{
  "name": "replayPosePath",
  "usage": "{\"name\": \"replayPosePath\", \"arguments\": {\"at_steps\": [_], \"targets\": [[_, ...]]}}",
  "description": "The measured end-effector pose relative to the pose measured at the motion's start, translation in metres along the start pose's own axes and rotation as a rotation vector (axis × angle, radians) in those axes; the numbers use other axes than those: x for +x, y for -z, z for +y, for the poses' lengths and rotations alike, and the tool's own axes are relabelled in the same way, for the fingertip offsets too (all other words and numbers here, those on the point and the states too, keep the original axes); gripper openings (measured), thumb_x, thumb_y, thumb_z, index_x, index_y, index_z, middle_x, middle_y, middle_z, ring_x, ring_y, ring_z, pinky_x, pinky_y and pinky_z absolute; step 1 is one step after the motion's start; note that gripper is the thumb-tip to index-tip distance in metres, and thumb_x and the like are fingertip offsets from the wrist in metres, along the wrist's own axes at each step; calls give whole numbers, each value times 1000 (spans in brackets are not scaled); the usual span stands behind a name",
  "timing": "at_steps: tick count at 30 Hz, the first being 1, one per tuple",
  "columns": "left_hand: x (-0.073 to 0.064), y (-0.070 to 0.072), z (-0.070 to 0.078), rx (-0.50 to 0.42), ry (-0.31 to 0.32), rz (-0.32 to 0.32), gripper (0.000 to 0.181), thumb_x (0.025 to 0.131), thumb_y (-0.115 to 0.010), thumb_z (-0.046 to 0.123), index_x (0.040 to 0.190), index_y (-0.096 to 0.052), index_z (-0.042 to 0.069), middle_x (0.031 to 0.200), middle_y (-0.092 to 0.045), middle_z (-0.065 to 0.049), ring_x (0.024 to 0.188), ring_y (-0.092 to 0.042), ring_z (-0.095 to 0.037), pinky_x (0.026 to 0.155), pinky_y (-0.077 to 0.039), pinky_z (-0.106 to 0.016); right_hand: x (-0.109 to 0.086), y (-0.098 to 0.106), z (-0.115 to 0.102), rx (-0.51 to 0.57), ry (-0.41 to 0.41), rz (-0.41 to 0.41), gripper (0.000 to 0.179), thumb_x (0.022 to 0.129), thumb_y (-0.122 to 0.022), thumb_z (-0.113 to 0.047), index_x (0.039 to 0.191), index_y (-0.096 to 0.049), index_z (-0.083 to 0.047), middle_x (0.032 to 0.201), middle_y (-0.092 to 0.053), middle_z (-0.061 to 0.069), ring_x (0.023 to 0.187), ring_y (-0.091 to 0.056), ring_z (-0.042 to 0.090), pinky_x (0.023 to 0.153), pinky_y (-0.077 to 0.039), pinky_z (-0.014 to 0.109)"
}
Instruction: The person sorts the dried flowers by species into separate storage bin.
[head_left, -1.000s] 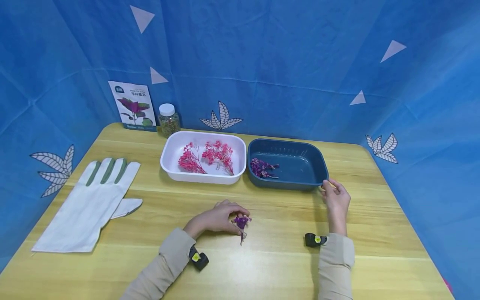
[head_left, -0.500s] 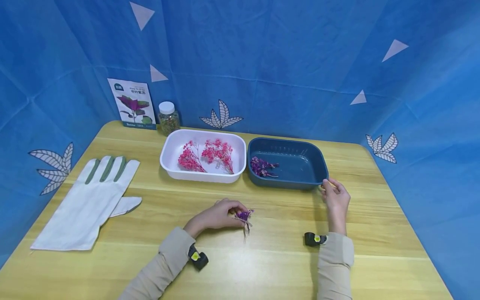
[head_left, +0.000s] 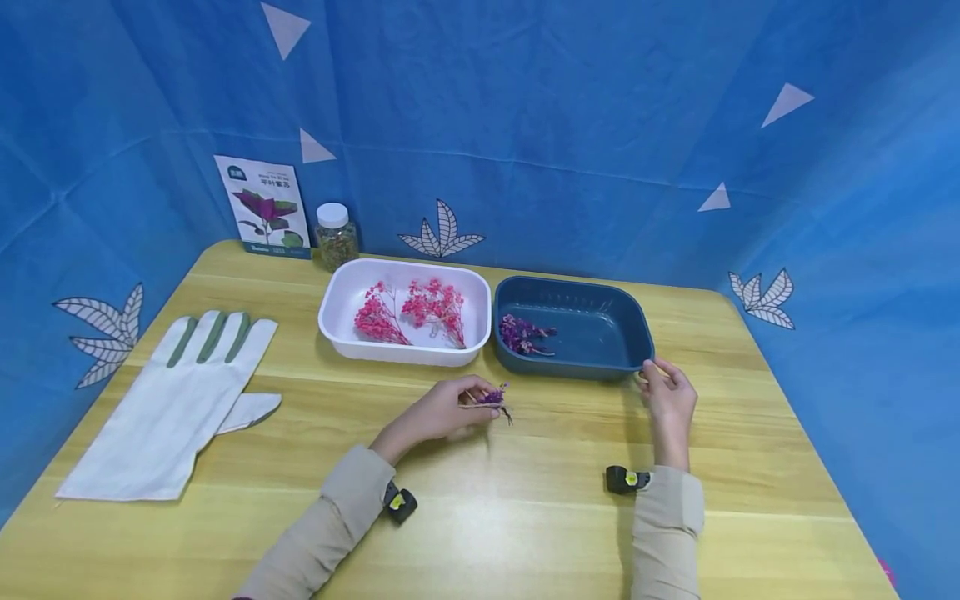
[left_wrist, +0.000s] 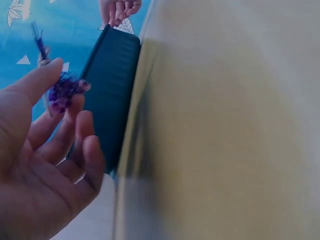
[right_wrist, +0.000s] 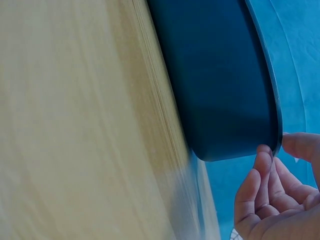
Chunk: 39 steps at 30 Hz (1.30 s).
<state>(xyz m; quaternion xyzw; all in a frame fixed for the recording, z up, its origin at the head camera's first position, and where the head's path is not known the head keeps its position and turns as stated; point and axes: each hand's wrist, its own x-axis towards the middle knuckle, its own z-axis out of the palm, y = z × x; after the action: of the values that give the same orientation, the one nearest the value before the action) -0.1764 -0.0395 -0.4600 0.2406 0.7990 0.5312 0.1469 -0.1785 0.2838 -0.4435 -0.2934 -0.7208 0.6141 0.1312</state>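
Note:
My left hand point(head_left: 444, 410) pinches a small tied bunch of purple dried flowers point(head_left: 493, 398) between thumb and fingers, held above the wooden table. In the left wrist view the purple blossoms point(left_wrist: 65, 92) sit between thumb and fingertips, with the dark stems sticking up past the thumb. My right hand point(head_left: 671, 404) pinches the near right corner of a dark blue plastic tray point(head_left: 592, 329). Its thumb and fingers lie on either side of the rim in the right wrist view. Inside that tray, at the left end, lie purple dried flowers point(head_left: 519, 335).
A white tray point(head_left: 401, 353) with two pink dried-flower sprigs point(head_left: 437, 310) stands beside the blue one. Behind it are a lidded jar point(head_left: 337, 237) and a seed packet point(head_left: 264, 204). White-and-green gloves point(head_left: 168, 408) lie at the left. A blue curtain point(head_left: 525, 100) hangs behind the table.
My left hand has lifted the purple bunch and carried it slightly away from me toward the trays, turning its stems to the right. The right hand keeps its grip on the tray corner.

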Motion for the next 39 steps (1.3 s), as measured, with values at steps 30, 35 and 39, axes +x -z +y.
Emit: {"name": "replayPosePath", "arguments": {"at_steps": [30, 35, 39], "targets": [[78, -15, 46, 115, 88, 367, 44, 90, -61, 2, 132, -51, -6, 104, -69, -12, 77, -62, -16, 61, -46, -19, -1, -2, 5, -6, 14, -7, 43, 93, -61, -25, 129, -53, -2, 76, -62, -13, 70, -61, 2, 68, -51, 15], [75, -14, 44, 80, 97, 342, 41, 90, -60, 1, 130, -54, -3, 105, -69, -13, 86, -64, -21, 71, -52, -27, 1, -2, 4, 24, 21, -8, 42, 93, -61, -23, 128, -53, 0, 73, -63, -13, 69, -60, 3, 66, -51, 15], [70, -14, 42, 82, 88, 322, 38, 90, -61, 3, 128, -57, 0, 104, -68, -11, 84, -63, -20, 73, -52, -28, 2, -2, 5, 54, 22, -7, 41, 93, -61, -21, 126, -53, 1, 70, -63, -13, 66, -60, 2, 61, -50, 14]]}}
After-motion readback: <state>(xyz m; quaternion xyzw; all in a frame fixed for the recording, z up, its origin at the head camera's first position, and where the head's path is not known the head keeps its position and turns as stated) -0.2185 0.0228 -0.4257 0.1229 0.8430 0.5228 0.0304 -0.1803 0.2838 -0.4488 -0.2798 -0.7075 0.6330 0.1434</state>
